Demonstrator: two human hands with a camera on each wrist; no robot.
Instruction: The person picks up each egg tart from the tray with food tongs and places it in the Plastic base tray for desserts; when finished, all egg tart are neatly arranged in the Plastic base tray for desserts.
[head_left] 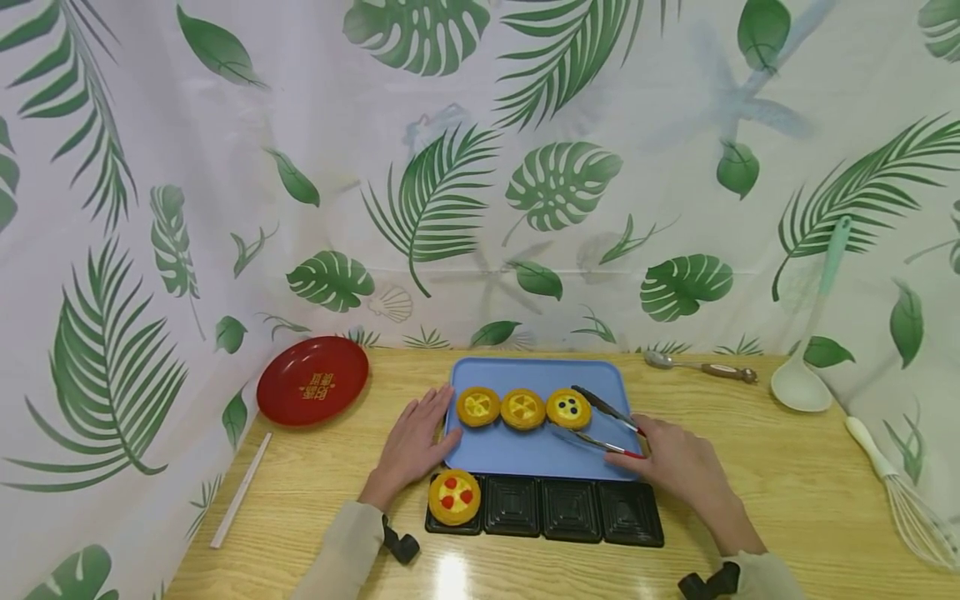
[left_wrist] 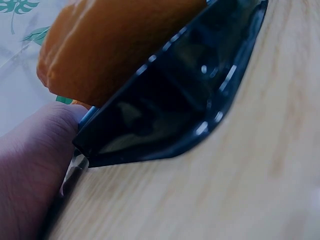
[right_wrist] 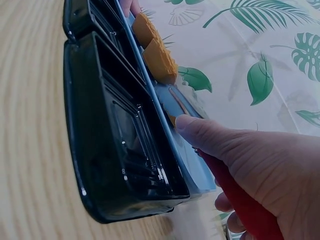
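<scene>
In the head view, my right hand point(head_left: 678, 462) grips red-handled tongs point(head_left: 611, 446), their tips spread on either side of an egg tart with dark berries point(head_left: 568, 409). Two more tarts, one point(head_left: 522, 409) in the middle and one point(head_left: 477, 407) at left, sit in a row on the blue tray point(head_left: 536, 458). My left hand point(head_left: 417, 440) rests at the tray's left edge with its fingers extended. A tart with red pieces point(head_left: 454, 497) fills the leftmost cup of the black mold point(head_left: 572, 510); the right wrist view shows bare cups of that mold point(right_wrist: 132, 135) close up.
A red plate point(head_left: 313, 382) leans at the back left, above a white stick point(head_left: 242, 490). At the right are a small spoon point(head_left: 701, 367), a ladle point(head_left: 801, 387) against the curtain and a whisk point(head_left: 900, 492). A leaf-print curtain point(head_left: 480, 208) borders the table.
</scene>
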